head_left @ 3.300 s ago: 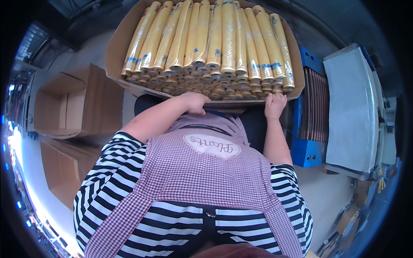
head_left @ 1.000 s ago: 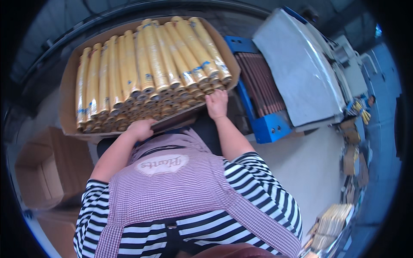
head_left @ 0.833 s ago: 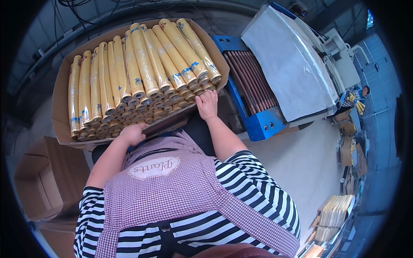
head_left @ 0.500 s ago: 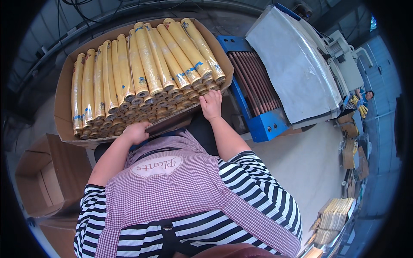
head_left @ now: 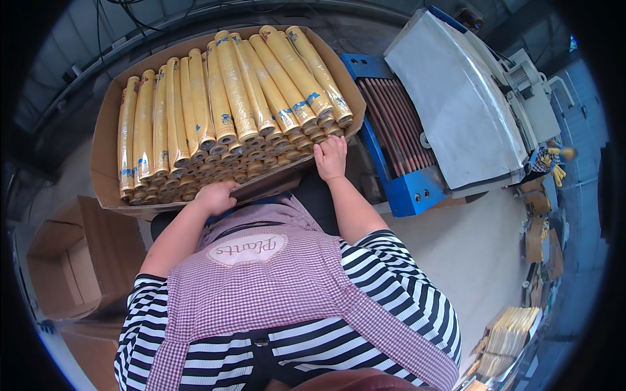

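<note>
- Box (head_left: 104,156): open cardboard, packed with yellow rolls (head_left: 228,98) stacked in layers, ends facing the person; held at chest height, tilted, left of the machine.
- Left hand (head_left: 215,195): curled around the box's near bottom edge, gripping it.
- Right hand (head_left: 330,158): fingers flat against the roll ends at the box's near right corner; grip underneath can't be seen.
- Top layer: about 13 rolls; lower layers too dense to count.
- Machine (head_left: 456,104): one, grey hood, blue roller conveyor (head_left: 391,143) just right of the box.
- Floor: pale concrete; one empty carton (head_left: 65,267) lower left; yellow stack (head_left: 515,329) lower right.
</note>
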Available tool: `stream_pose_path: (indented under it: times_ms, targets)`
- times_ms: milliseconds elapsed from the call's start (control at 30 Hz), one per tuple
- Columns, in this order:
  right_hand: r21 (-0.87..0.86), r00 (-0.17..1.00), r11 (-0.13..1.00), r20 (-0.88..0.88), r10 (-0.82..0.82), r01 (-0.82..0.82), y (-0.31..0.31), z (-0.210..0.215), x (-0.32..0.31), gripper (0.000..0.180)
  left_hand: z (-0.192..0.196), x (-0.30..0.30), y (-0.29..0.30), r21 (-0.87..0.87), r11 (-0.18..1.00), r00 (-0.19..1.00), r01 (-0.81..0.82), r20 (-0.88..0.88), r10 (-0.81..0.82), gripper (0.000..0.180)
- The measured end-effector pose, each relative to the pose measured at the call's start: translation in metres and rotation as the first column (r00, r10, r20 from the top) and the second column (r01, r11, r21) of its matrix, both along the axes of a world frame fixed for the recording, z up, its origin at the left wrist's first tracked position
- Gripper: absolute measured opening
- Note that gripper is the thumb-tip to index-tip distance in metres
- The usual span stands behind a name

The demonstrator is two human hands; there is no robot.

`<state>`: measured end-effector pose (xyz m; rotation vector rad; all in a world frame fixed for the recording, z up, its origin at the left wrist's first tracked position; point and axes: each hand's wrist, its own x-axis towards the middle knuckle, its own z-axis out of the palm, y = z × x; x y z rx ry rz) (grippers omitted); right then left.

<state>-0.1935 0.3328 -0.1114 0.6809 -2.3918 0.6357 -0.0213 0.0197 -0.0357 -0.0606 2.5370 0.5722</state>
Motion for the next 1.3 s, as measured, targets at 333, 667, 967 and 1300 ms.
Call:
stream_pose_path:
  times_ms: [333,667,967,1300]
  targets:
    - [-0.2,0.997,0.98,0.078,0.004,0.011,-0.007,0.004,0.003,0.013,0.0,-0.001,0.0,0.019,1.0,1.0,-0.021,-0.022,0.021,0.051]
    - [-0.798,0.769,-0.11,0.52,0.372,0.593,0.051,0.005,0.017,0.06,0.004,-0.014,-0.004,-0.033,0.999,0.998,-0.012,-0.069,0.01,0.05]
    - [-0.611,0.819,-0.555,0.328,0.471,0.564,0.153,0.039,-0.058,0.092,0.003,-0.018,-0.005,-0.059,0.998,0.988,0.003,-0.151,-0.012,0.048]
    - [-0.821,0.234,-0.081,0.065,0.97,0.565,0.013,0.056,0.107,0.064,-0.032,-0.035,-0.029,0.469,0.877,0.95,-0.099,-0.219,0.224,0.048]
